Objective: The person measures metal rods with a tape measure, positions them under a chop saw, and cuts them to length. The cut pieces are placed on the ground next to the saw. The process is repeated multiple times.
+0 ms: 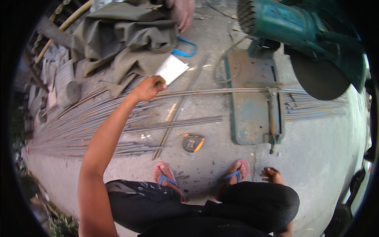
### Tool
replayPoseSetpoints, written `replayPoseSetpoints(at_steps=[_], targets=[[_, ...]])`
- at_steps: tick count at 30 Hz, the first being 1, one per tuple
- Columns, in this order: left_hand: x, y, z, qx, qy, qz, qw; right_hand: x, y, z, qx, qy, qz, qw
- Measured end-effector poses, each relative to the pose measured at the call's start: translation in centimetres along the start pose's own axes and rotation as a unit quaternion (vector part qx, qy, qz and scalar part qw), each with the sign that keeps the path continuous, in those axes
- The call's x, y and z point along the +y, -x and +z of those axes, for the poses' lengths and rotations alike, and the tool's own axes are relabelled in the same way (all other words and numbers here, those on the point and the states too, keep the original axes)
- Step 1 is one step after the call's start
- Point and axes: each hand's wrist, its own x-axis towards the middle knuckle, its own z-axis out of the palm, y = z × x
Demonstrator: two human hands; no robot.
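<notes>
I squat on a concrete floor. My left hand (148, 88) reaches forward and grips a bundle of thin steel rods (213, 92) that runs right across the base of a green chop saw (252, 114). The saw's motor housing (284, 23) and dark cutting disc (318, 77) hang raised above the rods. My right hand (271, 175) rests by my right knee, fingers curled, holding nothing I can see. A black and orange tape measure (193, 142) lies on the floor in front of my feet.
Many long steel rods (87, 126) lie fanned out on the left. Cut rods (312, 106) lie right of the saw. A person in olive trousers (126, 35) squats at the top, one hand (182, 14) hanging. A white card (171, 69) and blue sandal strap (184, 48) lie nearby.
</notes>
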Motion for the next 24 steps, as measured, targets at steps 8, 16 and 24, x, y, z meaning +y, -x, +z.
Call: replayPoseSetpoints(at_steps=[8,16,24], targets=[[0.1,-3.9,9.9,0.012,-0.069,0.038,0.997,-3.6,-5.1,-1.1,-0.024,-0.053,-0.199,0.978],[-2.9,-3.7,9.8,0.024,-0.078,0.047,0.996,-5.4,-7.0,-2.5,-0.167,0.027,-0.163,0.972],[-2.8,-4.2,9.9,-0.027,-0.125,0.025,0.991,-8.4,-3.9,0.3,0.173,0.442,-0.225,0.851]])
